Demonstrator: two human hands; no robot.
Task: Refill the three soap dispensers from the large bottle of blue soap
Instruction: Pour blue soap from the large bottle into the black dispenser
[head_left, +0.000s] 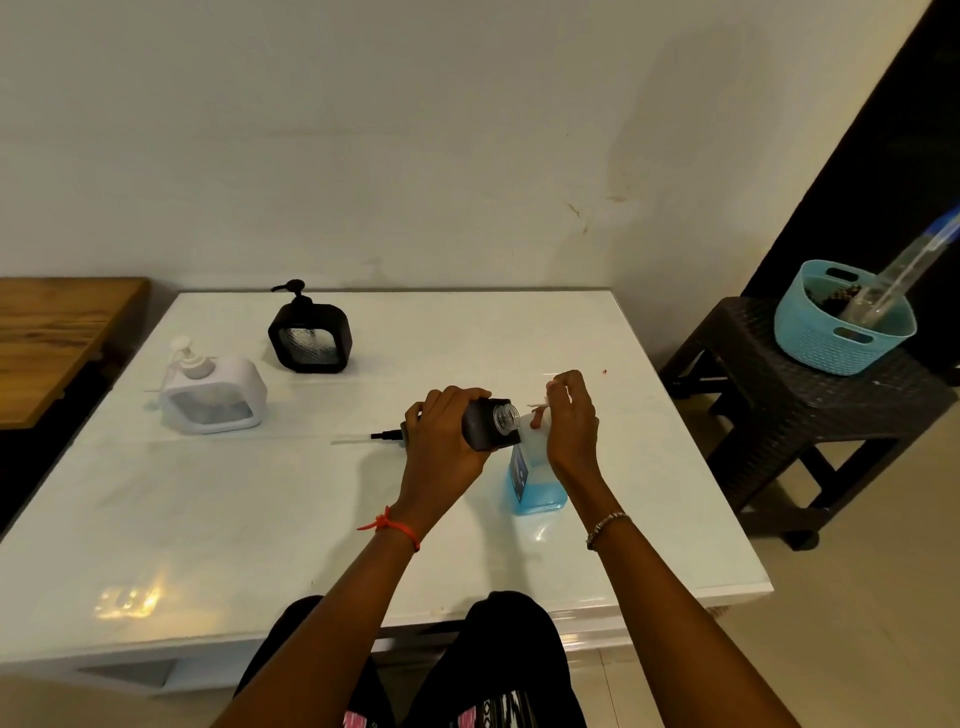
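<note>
White walls back a glossy white tabletop (260, 493). Near its middle, the left hand (441, 441) grips an open dispenser (491, 423), fingers wrapped round its dark body, tilted so the clear neck faces the bottle (535, 483) of blue soap just beside it. The right hand (571, 426) holds the bottle's top, fingers curled over it, while the bottle stands upright on the tabletop. A black pump (387, 435) lies flat left of the left hand. Farther left stand a white dispenser (213, 395) and, behind it, a black dispenser (310, 332), pumps on. Off right, a blue basket (841, 322) sits on a dark stool (779, 395).
</note>
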